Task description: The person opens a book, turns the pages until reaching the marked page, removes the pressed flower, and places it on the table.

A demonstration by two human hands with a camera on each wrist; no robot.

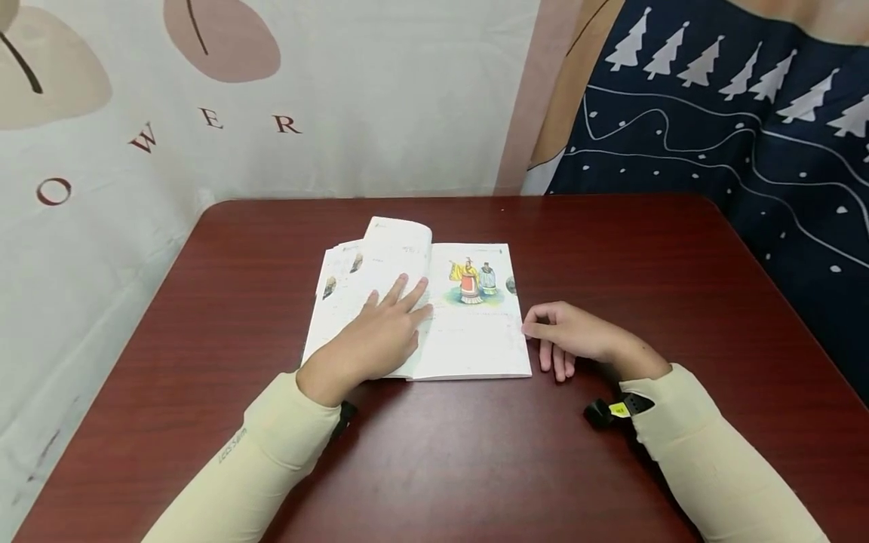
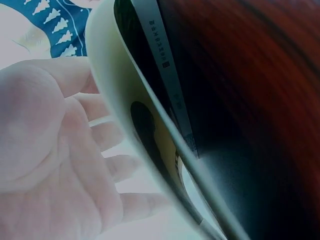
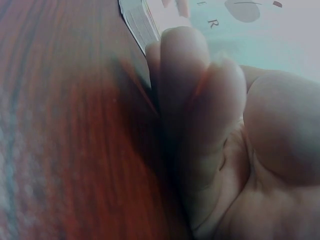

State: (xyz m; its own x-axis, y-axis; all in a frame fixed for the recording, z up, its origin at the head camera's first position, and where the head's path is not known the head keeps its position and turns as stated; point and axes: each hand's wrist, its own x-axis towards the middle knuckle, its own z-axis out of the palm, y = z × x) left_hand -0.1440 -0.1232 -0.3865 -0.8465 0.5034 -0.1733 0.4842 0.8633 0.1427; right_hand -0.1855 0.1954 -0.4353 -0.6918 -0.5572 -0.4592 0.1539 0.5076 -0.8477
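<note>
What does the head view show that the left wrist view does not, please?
Only the head view shows the open white picture book's illustrated right page, the right hand on the reddish-brown wooden table beside it, and both cream sleeves. Only the left wrist view shows the left hand's palm and the curled page from beneath. Both show the left hand, book and table.

White book [image 1: 468,339] with colourful figures on dark red-brown table [image 1: 611,264].
</note>
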